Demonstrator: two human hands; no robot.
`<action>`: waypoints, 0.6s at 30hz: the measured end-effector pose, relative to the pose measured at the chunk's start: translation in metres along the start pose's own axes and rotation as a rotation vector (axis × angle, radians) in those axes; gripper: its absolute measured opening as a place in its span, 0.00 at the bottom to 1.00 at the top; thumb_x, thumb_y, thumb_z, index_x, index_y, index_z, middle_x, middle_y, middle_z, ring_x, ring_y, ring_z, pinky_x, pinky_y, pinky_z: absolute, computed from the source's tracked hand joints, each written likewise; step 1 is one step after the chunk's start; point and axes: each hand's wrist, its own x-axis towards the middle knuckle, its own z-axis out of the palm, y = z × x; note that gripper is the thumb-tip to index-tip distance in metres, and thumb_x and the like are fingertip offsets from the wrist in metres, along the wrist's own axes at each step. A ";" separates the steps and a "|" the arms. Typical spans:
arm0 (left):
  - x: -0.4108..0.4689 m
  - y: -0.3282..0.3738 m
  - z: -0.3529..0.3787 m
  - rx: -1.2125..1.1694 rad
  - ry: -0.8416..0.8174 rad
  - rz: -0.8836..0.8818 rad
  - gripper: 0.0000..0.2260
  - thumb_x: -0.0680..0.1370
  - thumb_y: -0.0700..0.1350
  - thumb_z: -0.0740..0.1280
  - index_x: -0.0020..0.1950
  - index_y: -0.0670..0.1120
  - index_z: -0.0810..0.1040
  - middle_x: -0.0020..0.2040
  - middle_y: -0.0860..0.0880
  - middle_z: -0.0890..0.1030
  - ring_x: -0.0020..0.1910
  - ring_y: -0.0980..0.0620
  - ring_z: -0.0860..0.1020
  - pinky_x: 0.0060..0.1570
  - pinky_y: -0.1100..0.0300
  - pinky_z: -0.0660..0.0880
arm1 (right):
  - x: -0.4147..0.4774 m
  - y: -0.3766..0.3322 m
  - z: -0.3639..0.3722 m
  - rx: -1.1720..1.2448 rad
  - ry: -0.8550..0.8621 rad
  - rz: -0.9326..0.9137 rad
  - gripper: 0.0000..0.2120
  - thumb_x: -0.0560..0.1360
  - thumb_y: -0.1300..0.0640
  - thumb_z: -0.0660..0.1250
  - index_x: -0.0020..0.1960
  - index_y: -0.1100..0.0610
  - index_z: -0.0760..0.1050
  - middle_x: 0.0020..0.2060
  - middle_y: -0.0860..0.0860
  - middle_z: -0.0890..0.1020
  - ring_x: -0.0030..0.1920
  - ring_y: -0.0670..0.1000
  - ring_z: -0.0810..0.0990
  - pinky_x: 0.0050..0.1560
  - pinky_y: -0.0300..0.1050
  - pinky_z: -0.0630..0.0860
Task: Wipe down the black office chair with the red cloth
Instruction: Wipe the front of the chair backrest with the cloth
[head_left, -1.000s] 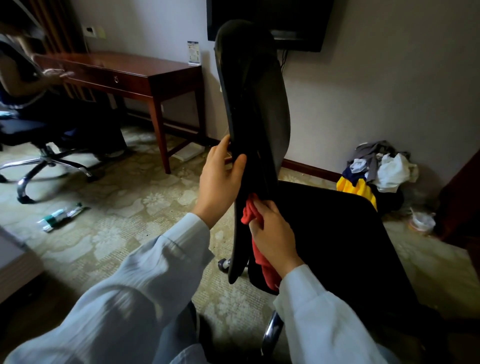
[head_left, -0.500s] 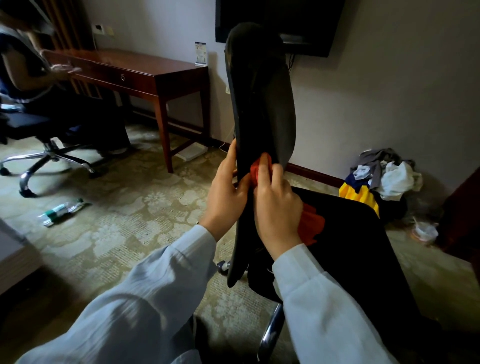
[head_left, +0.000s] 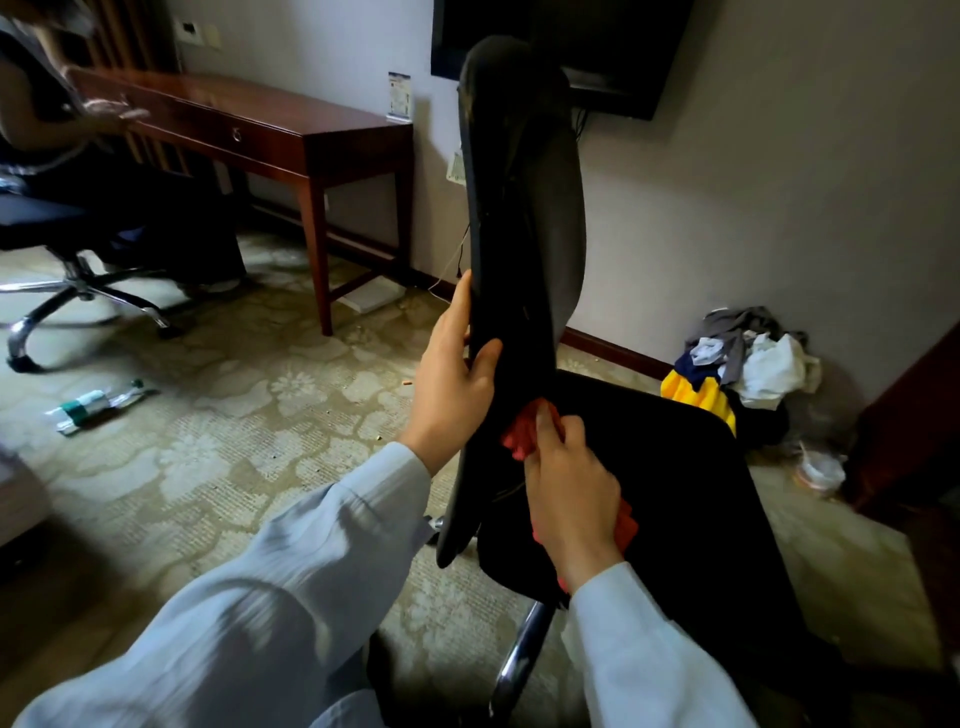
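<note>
At the backrest's base, the right hand (head_left: 569, 493) had dropped lower than before, clutching the red cloth (head_left: 524, 431), while the left hand (head_left: 454, 379) still gripped the black office chair (head_left: 519, 208) edge

Black chair (head_left: 519, 218) backrest upright – red cloth (head_left: 524, 434) bunched against it

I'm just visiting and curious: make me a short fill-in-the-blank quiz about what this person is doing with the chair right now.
1. The right hand presses a ____ cloth against the chair.
2. The left hand grips the edge of the black chair's ____.
3. The pile of clothes lies on the floor against the ____.
4. The wooden desk stands to the ____ of the chair.

Missing words: red; backrest; wall; left
</note>
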 end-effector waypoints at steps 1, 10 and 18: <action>-0.001 -0.002 0.001 0.008 0.006 0.003 0.31 0.78 0.37 0.62 0.77 0.51 0.53 0.69 0.54 0.68 0.63 0.59 0.71 0.63 0.57 0.71 | 0.003 0.001 -0.004 0.074 0.035 -0.014 0.26 0.64 0.59 0.76 0.61 0.58 0.77 0.44 0.56 0.78 0.27 0.55 0.79 0.21 0.39 0.69; -0.013 -0.020 0.006 -0.079 -0.035 -0.012 0.34 0.78 0.40 0.64 0.76 0.59 0.50 0.72 0.53 0.66 0.67 0.53 0.70 0.61 0.47 0.73 | 0.024 0.008 0.003 0.040 0.176 -0.094 0.29 0.67 0.63 0.74 0.66 0.57 0.73 0.42 0.57 0.77 0.30 0.53 0.78 0.22 0.42 0.72; -0.038 -0.042 0.011 -0.048 -0.073 -0.041 0.35 0.78 0.40 0.62 0.71 0.70 0.47 0.69 0.66 0.64 0.66 0.57 0.71 0.63 0.48 0.72 | -0.024 0.044 0.042 0.014 -0.050 0.019 0.26 0.65 0.62 0.74 0.63 0.58 0.75 0.42 0.57 0.78 0.28 0.56 0.79 0.22 0.40 0.69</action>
